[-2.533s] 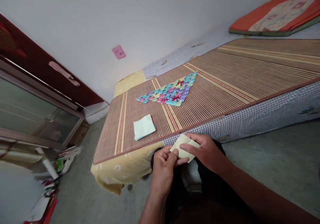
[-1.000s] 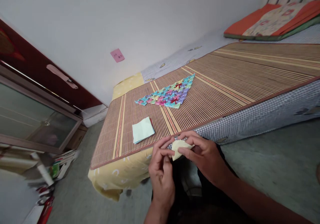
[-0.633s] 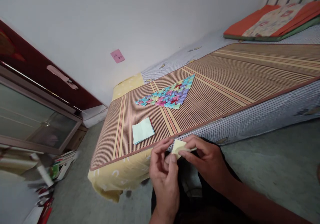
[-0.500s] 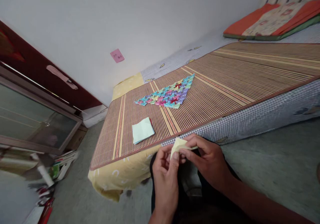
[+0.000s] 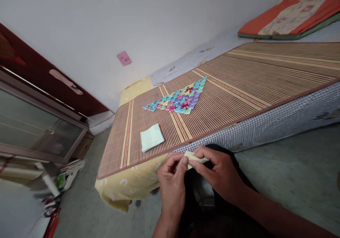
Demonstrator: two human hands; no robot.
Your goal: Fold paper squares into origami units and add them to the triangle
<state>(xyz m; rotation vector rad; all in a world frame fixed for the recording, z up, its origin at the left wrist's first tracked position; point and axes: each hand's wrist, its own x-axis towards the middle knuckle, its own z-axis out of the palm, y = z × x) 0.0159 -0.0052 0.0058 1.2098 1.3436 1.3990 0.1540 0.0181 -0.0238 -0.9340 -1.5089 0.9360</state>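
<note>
Between my two hands is a small pale yellow folded paper (image 5: pixel 191 156), held above my lap by the bed's front edge. My left hand (image 5: pixel 174 176) pinches its left end between thumb and fingers. At the other end, my right hand (image 5: pixel 216 165) grips the paper with thumb and forefinger. A stack of pale green paper squares (image 5: pixel 152 138) lies on the striped mat (image 5: pixel 239 75) just beyond my left hand. Farther back rests a roughly triangular arrangement of many-coloured folded paper pieces (image 5: pixel 177 98).
The bed (image 5: pixel 132 181) has a yellow cloth hanging over its near corner. Orange and floral folded bedding (image 5: pixel 289 18) sits at the far right. A pink note (image 5: pixel 124 58) is stuck on the wall. On the left stand a glass-fronted cabinet (image 5: pixel 34 124) and clutter on the floor.
The paper has turned from standing up at a slant to lying flatter and narrower between my fingers. My left hand has shifted slightly left and my fingers have drawn along the paper.
</note>
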